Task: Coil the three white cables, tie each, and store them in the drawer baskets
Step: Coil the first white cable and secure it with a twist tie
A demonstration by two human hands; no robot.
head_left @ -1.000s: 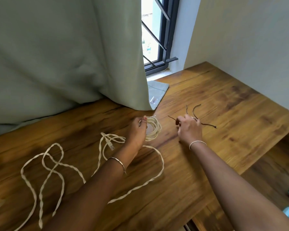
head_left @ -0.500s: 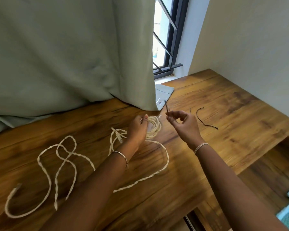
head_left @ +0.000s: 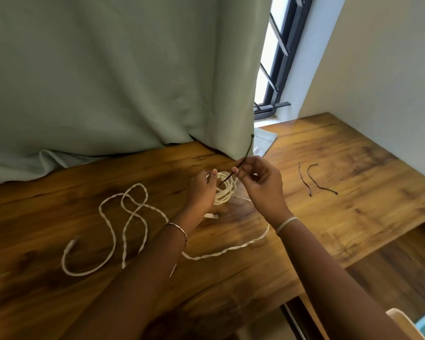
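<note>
My left hand (head_left: 201, 192) grips a small coil of white cable (head_left: 226, 190) just above the wooden table (head_left: 353, 204). My right hand (head_left: 260, 182) pinches a dark twist tie (head_left: 245, 155) that slants from the coil's centre up toward the curtain. Loose white cable (head_left: 130, 217) snakes over the table to the left of my left arm, and another stretch (head_left: 231, 249) curves under both forearms. Two more dark ties (head_left: 314, 179) lie on the table to the right of my right hand.
A pale green curtain (head_left: 120, 77) hangs behind the table and rests on its back edge. A barred window (head_left: 277, 69) and a white wall (head_left: 378, 69) stand at the back right. The table's front edge drops to a lower wooden surface (head_left: 402, 271) at the right.
My right hand picked one tie off the table, lifted it and brought it left to the coil. My left hand kept its grip on the coil. The camera view shifted.
</note>
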